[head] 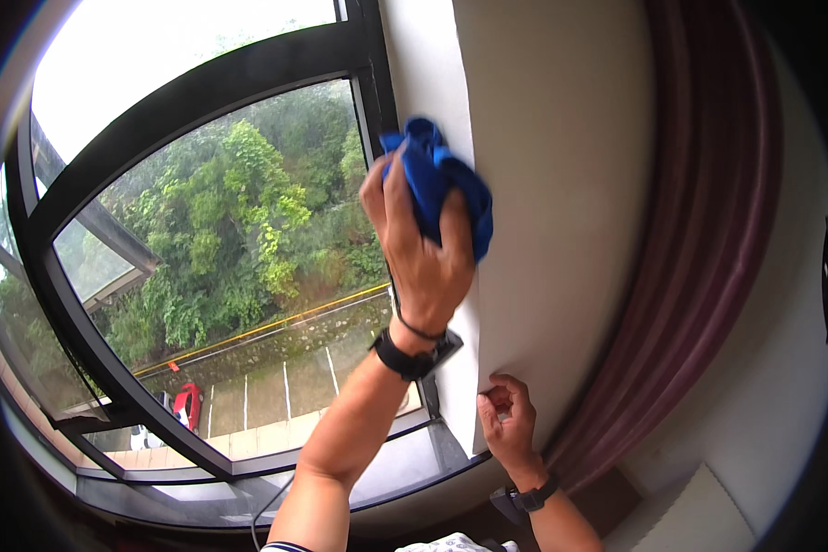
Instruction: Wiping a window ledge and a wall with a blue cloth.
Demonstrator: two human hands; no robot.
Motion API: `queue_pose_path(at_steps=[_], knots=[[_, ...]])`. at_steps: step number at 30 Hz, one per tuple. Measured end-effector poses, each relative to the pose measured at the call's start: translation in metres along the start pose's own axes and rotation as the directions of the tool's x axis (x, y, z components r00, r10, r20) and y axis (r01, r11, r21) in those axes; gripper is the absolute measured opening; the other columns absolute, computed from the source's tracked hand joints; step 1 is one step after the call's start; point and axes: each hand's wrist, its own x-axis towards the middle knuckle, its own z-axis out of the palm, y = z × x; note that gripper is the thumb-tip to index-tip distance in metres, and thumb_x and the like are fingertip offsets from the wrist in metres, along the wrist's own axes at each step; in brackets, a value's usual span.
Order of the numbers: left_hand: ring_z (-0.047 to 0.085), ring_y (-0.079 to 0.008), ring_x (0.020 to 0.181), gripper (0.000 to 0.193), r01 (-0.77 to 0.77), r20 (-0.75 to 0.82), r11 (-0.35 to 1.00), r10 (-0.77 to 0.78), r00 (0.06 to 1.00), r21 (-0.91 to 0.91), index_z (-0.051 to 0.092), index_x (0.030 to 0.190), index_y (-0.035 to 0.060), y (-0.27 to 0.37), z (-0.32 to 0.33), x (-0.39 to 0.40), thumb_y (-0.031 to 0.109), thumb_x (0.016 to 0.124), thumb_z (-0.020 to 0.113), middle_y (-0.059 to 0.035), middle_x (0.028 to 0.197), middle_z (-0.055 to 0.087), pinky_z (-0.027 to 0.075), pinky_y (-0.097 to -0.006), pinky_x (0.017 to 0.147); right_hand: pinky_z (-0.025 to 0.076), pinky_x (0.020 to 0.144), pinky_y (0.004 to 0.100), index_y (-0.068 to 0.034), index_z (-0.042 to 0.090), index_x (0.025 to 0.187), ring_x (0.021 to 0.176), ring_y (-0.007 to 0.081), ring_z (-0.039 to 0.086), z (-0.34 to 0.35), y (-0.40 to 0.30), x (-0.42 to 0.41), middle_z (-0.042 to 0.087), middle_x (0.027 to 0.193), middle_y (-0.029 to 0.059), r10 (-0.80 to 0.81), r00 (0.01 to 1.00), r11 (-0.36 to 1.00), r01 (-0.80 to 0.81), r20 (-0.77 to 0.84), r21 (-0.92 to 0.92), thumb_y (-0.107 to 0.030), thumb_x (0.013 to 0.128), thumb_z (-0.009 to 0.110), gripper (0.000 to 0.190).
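A crumpled blue cloth (431,183) is bunched under the fingers of my left hand (421,255). That hand is raised at the white window reveal (428,62), beside the dark upright of the window frame (376,103). The cloth covers the part of the reveal behind it. Lower down, my right hand (513,421) is by the corner of the wall (559,207), fingers curled and the thumb apart from them. Nothing shows in it, and whether its fingertips touch the corner is hard to tell.
A purple curtain (717,241) hangs at the right. Below the window pane (248,228) runs a grey sill (400,469), with a thin dark cable (269,507) near my left arm. An outward-tilted sash (121,269) is at the left. Outside are trees and parked cars.
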Motion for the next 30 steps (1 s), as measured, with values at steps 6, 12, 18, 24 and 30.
queue_pose_path(at_steps=[6, 12, 18, 24, 30], knots=[[0.046, -0.0437, 0.133, 0.081, -0.011, 0.021, 0.999, 0.011, 1.0, -0.045, 0.051, 0.148, 0.002, 0.013, 0.016, 0.066, 0.038, 0.084, 0.084, -0.0258, 0.139, 0.046, 0.041, -0.0539, 0.111, 0.058, 0.072, 0.0277, -0.005, 0.06, 0.129, 0.077, 0.0119, 0.067, 0.004, -0.001, 0.002, 0.069, 0.089, 0.0037, -0.011, 1.0, 0.999, 0.011, 0.005, -0.032, -0.004, 0.098, 0.073, 0.034], [0.038, -0.0511, 0.142, 0.099, 0.149, 0.134, 0.987, -0.156, 0.979, 0.064, 0.043, 0.156, 0.0053, 0.025, -0.015, -0.111, 0.014, 0.069, 0.089, -0.0304, 0.154, 0.033, 0.032, -0.0602, 0.118, 0.056, 0.071, 0.0261, -0.004, 0.058, 0.131, 0.079, 0.0121, 0.067, 0.0, 0.005, 0.0, 0.068, 0.089, 0.0036, 0.028, 0.999, 1.0, -0.028, -0.016, 0.006, 0.0, 0.097, 0.071, 0.037], [0.038, -0.052, 0.141, 0.104, 0.412, 0.252, 0.902, -0.431, 0.866, 0.125, 0.035, 0.159, 0.0078, 0.033, -0.059, -0.222, 0.013, 0.071, 0.09, -0.0321, 0.155, 0.032, 0.033, -0.0597, 0.118, 0.056, 0.067, 0.0308, -0.002, 0.062, 0.107, 0.077, 0.0205, 0.07, -0.001, 0.016, -0.02, 0.065, 0.088, 0.0098, 0.02, 1.0, 0.993, -0.018, 0.012, -0.114, 0.006, 0.088, 0.071, 0.023], [0.037, -0.0497, 0.143, 0.099, 0.231, 0.223, 0.972, -0.233, 0.947, 0.034, 0.038, 0.159, 0.006, 0.036, -0.036, -0.131, 0.006, 0.072, 0.086, -0.0297, 0.153, 0.035, 0.031, -0.0567, 0.12, 0.059, 0.066, 0.0337, -0.002, 0.064, 0.101, 0.075, 0.022, 0.072, 0.0, 0.022, -0.046, 0.07, 0.089, 0.0106, 0.145, 0.987, 0.974, -0.13, 0.07, -0.183, 0.0, 0.09, 0.074, 0.015], [0.043, -0.0469, 0.135, 0.084, -0.204, 0.077, 0.976, 0.199, 0.977, 0.076, 0.045, 0.153, 0.0033, 0.032, 0.007, 0.032, 0.011, 0.077, 0.082, -0.0291, 0.141, 0.046, 0.034, -0.0541, 0.116, 0.059, 0.068, 0.0363, -0.002, 0.065, 0.1, 0.074, 0.0246, 0.072, 0.001, 0.017, -0.054, 0.071, 0.088, 0.0108, 0.233, 0.963, 0.957, -0.203, 0.132, -0.209, 0.0, 0.089, 0.074, 0.014]])
